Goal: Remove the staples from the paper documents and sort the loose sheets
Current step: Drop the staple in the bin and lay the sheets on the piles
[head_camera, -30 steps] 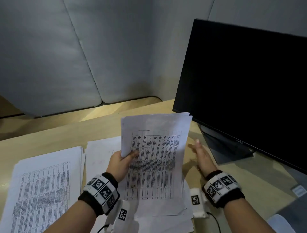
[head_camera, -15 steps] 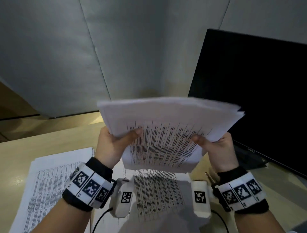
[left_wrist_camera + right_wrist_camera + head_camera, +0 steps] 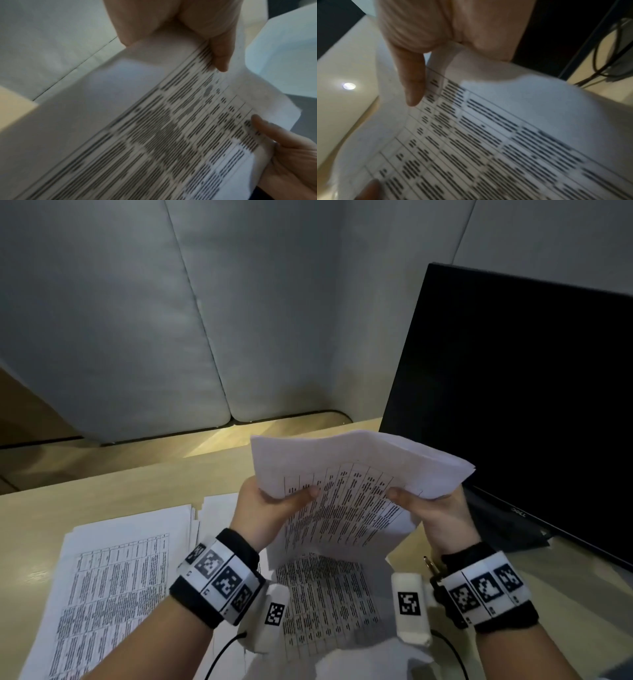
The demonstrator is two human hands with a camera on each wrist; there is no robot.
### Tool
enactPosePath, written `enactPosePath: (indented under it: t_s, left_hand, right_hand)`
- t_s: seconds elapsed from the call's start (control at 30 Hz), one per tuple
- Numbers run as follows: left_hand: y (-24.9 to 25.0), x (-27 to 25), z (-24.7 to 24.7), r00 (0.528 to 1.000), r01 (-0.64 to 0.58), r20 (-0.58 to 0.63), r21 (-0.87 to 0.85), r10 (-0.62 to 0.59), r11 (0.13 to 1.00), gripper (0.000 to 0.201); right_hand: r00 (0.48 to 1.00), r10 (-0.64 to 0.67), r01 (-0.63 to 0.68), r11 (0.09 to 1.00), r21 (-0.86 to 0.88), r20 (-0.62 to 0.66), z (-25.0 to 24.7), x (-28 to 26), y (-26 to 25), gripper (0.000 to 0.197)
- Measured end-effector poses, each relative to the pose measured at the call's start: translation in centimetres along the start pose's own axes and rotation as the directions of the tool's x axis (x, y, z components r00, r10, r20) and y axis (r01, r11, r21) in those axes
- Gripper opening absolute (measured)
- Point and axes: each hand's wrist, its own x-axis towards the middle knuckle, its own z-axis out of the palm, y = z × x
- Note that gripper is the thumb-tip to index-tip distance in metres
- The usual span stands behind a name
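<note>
Both hands hold one bundle of papers (image 3: 346,501) up off the desk (image 3: 113,484), printed table facing the person. Left hand (image 3: 265,510) grips the bundle's left edge: thumb (image 3: 221,54) curled over the printed face, fingers hidden behind the sheets. Right hand (image 3: 431,513) grips the right edge the same way, thumb (image 3: 413,83) pressed on the table's header row, fingers behind. Sheets sag and bow between the two grips; top edge fans slightly, so several sheets, exact count can't be told. Whether a staple is in there can't be told, wrist views are blurred

Directly under the held bundle: another printed sheet (image 3: 325,607) lying flat on the desk, partly in shadow. Left of the left hand: a stack of printed sheets (image 3: 113,587) flat on the desk, edges a bit offset. Just beside the right wrist, a small metal-tipped tool (image 3: 432,568) pokes out, mostly hidden by the wristband. Right of the right hand and behind it: a dark monitor (image 3: 520,405), screen off, its lower edge near the bundle's right corner. Grey padded panels (image 3: 120,313) behind the desk
</note>
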Motion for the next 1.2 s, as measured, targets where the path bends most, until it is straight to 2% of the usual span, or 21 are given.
enactPosePath:
  t_s: [0.13,0.3,0.43,0.5,0.53,0.6,0.63,0.67,0.73,0.77,0.8,0.83,0.87,0.9,0.93,0.97,1.03,1.1,1.13,1.17,1.2]
  left_hand:
    - [-1.6,-0.4,0.6,0.998,0.058,-0.031,0.011,-0.058,0.998,0.03]
    - [-2.1,-0.4,1.1,0.995,0.089,-0.036,-0.036,-0.09,0.995,0.024]
    - [-4.9,-1.0,1.7,0.954,0.297,-0.042,-0.032,-0.298,0.954,0.017]
    - [-7.2,-1.4,1.7,0.885,0.465,-0.006,-0.001,-0.465,0.885,0.039]
    - [-8.4,-1.7,1.7,0.846,0.532,0.008,0.047,-0.533,0.845,0.065]
    - [-10.7,-2.2,1.7,0.782,0.612,0.023,0.159,-0.622,0.775,0.111]
    - [-11.4,-2.3,1.7,0.765,0.628,0.027,0.192,-0.644,0.754,0.112]
    - [-11.5,-2.4,2.0,0.768,0.623,0.029,0.199,-0.64,0.757,0.094]
    - [-11.0,-2.6,2.6,0.794,0.594,0.029,0.18,-0.607,0.784,0.041]
    - [-11.0,-2.7,2.8,0.803,0.58,0.028,0.188,-0.595,0.792,0.028]
    - [-10.9,-2.9,2.9,0.813,0.566,0.023,0.2,-0.581,0.8,0.024]
    - [-10.8,-3.0,3.1,0.825,0.548,0.02,0.222,-0.565,0.807,0.024]
    - [-10.7,-3.2,3.2,0.837,0.526,0.016,0.252,-0.547,0.812,0.024]
    - [-10.7,-3.3,3.4,0.846,0.507,0.025,0.273,-0.533,0.818,0.023]
    - [-10.9,-3.4,3.5,0.851,0.495,0.037,0.28,-0.525,0.823,0.023]
    - [-11.0,-3.5,3.7,0.856,0.481,0.049,0.288,-0.515,0.828,0.023]
    - [-10.8,-3.5,3.8,0.865,0.457,0.063,0.308,-0.497,0.835,0.023]
    - [-11.0,-3.4,3.8,0.867,0.45,0.074,0.314,-0.494,0.836,0.024]
    - [-10.9,-3.5,3.7,0.867,0.445,0.077,0.323,-0.492,0.835,0.025]
    - [-10.8,-3.5,3.8,0.868,0.441,0.081,0.328,-0.489,0.836,0.025]
    - [-10.7,-3.5,3.8,0.872,0.432,0.088,0.322,-0.481,0.843,0.025]
  right_hand:
    - [0.978,0.153,-0.159,0.987,-0.033,-0.139,-0.3,-0.4,2.5,0.04]
    - [0.979,0.175,-0.18,0.983,-0.036,-0.105,-1.5,-0.8,2.3,0.035]
    - [0.938,0.34,-0.342,0.94,-0.017,-0.072,-2.6,-1.2,3.3,0.028]
    - [0.887,0.455,-0.454,0.891,0.029,-0.079,-3.5,-1.7,4.8,0.03]
    - [0.853,0.515,-0.514,0.857,0.036,-0.082,-4.1,-2.0,6.1,0.036]
    - [0.78,0.608,-0.623,0.778,-0.086,-0.149,-4.7,-2.6,8.0,0.067]
    - [0.768,0.612,-0.639,0.753,-0.157,-0.189,-5.2,-2.8,8.9,0.072]
    - [0.773,0.585,-0.63,0.75,-0.2,-0.244,-5.4,-2.9,9.2,0.058]
    - [0.806,0.453,-0.564,0.783,-0.261,-0.381,-5.2,-3.1,8.6,0.018]
    - [0.813,0.342,-0.544,0.736,-0.403,-0.472,-5.5,-3.0,8.4,0.019]
    - [0.809,0.252,-0.564,0.585,-0.582,-0.531,-6.0,-2.9,8.6,0.028]
    - [0.808,0.208,-0.586,0.379,-0.716,-0.552,-6.6,-2.9,8.9,0.037]
    - [0.784,0.252,-0.611,0.157,-0.776,-0.567,-7.2,-2.9,9.5,0.043]
    - [0.74,0.329,-0.619,-0.01,-0.785,-0.587,-7.5,-3.0,9.8,0.044]
    - [0.695,0.4,-0.62,-0.088,-0.78,-0.598,-8.1,-3.2,10.4,0.04]
    - [0.678,0.433,-0.606,-0.128,-0.785,-0.594,-8.3,-3.6,10.6,0.033]
    - [0.68,0.451,-0.583,-0.146,-0.799,-0.579,-8.8,-3.9,10.8,0.03]
    - [0.686,0.443,-0.604,-0.096,-0.791,-0.577,-9.2,-3.7,10.3,0.036]
    - [0.692,0.407,-0.64,-0.036,-0.767,-0.597,-9.4,-3.4,10.0,0.037]
    - [0.691,0.36,-0.694,0.086,-0.715,-0.627,-9.3,-2.9,9.1,0.036]
    - [0.717,0.269,-0.696,0.245,-0.675,-0.643,-9.2,-2.3,8.4,0.034]
